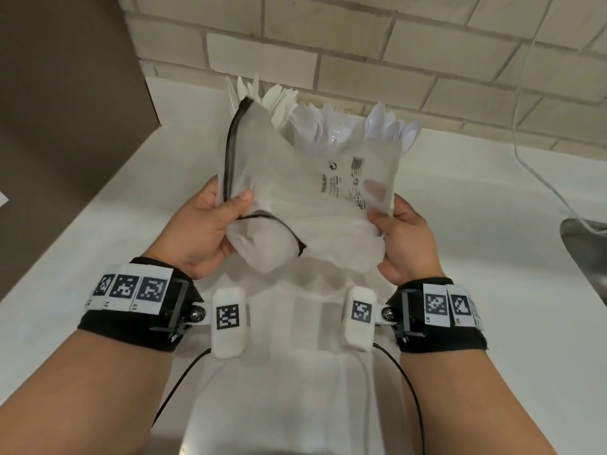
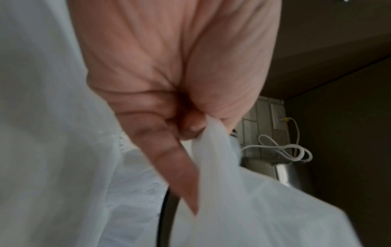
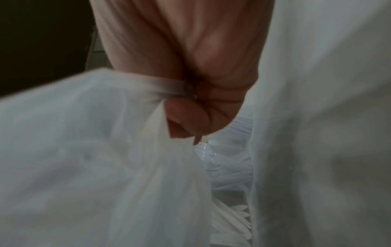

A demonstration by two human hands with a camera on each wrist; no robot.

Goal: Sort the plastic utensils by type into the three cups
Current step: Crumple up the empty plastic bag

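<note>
Hands [image 1: 200,231] [image 1: 407,241] pinching bag [image 1: 312,205] above utensils [image 1: 331,126].

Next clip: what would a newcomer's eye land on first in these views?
First, the frosted plastic bag with its black zipper edge, held up mid-frame over the white counter, the left hand pinching one side and the right hand the other. Just behind it, against the pale brick wall, white plastic utensils stand bunched upright. The cups holding them are hidden by the bag.

bag [image 1: 305,198] above counter [image 1: 460,224] | utensils [image 1: 328,126] behind bag, before wall [image 1: 361,44]
</note>
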